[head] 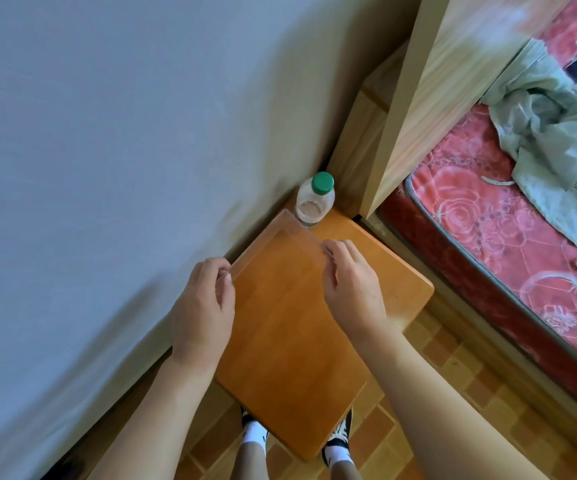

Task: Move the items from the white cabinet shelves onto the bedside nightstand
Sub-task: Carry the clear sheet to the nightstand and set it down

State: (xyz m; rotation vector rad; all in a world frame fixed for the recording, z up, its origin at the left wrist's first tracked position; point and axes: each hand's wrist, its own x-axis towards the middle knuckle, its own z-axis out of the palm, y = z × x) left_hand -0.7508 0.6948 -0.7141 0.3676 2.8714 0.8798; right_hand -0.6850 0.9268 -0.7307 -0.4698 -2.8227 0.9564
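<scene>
your two hands, left and right, pinch a clear flat plastic tray over the orange wooden bench; next, lower it beside the green-capped clear bottle.

bedroom, mattress, wooden nightstand

The orange wooden nightstand stands in the corner between the wall and the bed. At its far corner a clear plastic bottle with a green cap stands upright. A clear, shallow tray sits over the far left part of the top, just beside the bottle.
</scene>
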